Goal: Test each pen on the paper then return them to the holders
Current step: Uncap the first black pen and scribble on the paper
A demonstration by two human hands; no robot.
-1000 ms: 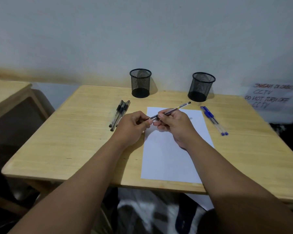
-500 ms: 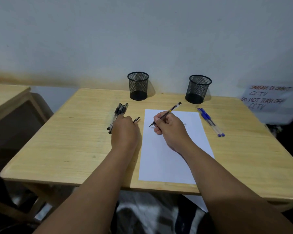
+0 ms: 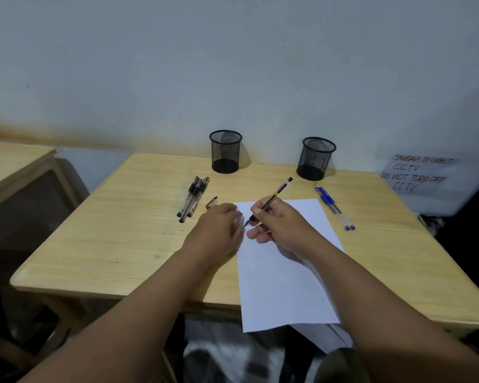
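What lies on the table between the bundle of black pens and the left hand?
In the head view, the pen cap lies on bare wood between the black pens and the left hand, just beyond its fingers.

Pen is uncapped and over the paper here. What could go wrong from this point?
1. The paper overhangs the table's near edge; the left hand rests only by its left edge, so a stroke may shift it.
2. The loose pen cap beside the left hand could get knocked or mislaid.
3. The pen in the right hand may be dry.
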